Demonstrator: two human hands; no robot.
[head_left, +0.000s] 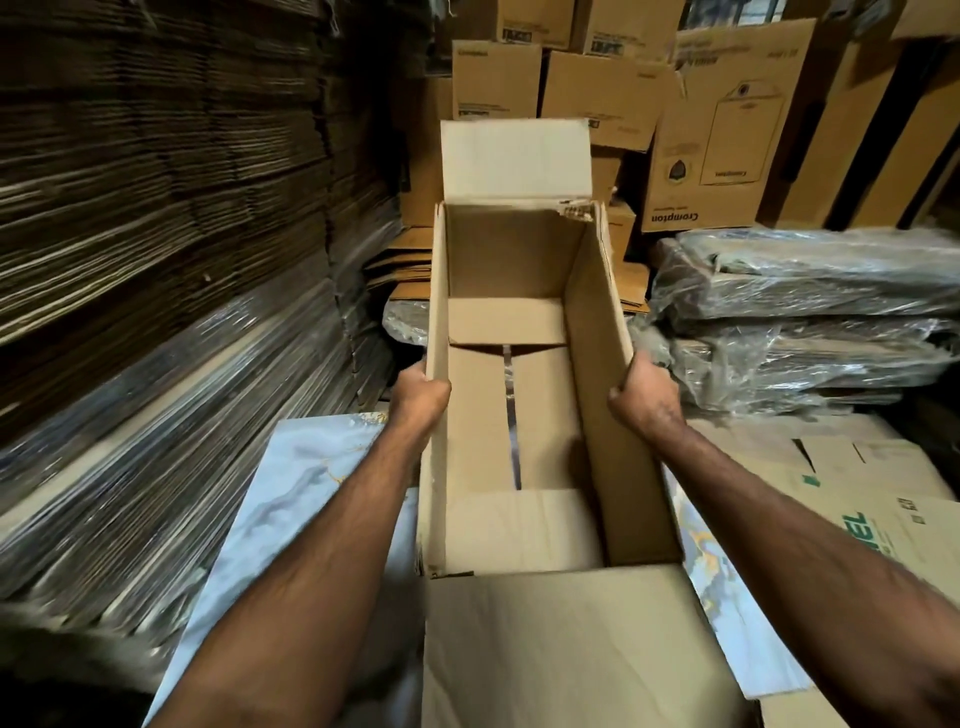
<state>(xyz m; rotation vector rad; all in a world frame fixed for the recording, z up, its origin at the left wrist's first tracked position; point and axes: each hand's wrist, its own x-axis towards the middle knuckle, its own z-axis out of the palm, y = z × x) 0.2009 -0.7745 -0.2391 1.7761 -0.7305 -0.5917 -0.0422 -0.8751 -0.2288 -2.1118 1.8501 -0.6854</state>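
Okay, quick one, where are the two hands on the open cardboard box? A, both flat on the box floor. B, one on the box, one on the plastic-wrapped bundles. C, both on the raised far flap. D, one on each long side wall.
D: the left hand grips the cardboard box on its left wall, the right hand on its right wall.

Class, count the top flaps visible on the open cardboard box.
2. The far flap stands upright at the far end of the box; the near flap folds out towards the camera. Side flaps may be hidden.
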